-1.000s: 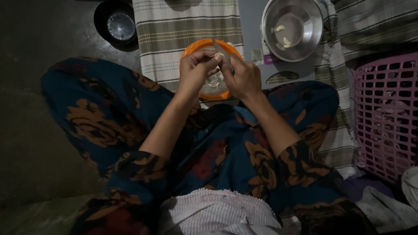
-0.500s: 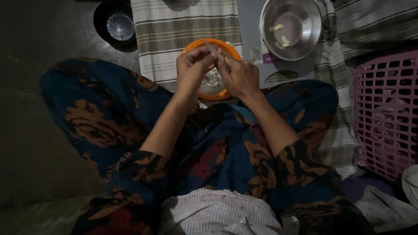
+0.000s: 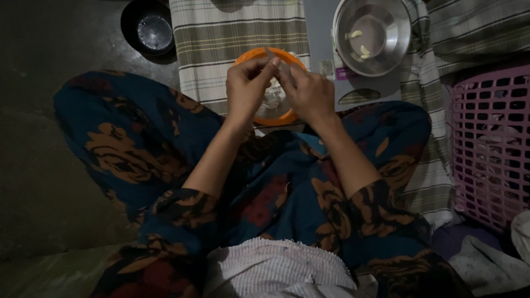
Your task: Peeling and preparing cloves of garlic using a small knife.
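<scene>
Both hands (image 3: 279,88) pinch sth small over orange bowl (image 3: 249,56), checked cloth (image 3: 221,33), dim floor.

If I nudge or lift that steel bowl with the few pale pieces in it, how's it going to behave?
The steel bowl looks thin-walled and nearly empty, holding only a few pale pieces, so it is probably light and would slide easily. Its polished rim may feel slippery. The rounded sides suggest it could rock or tip if pushed high, sending the pieces skidding.
</scene>
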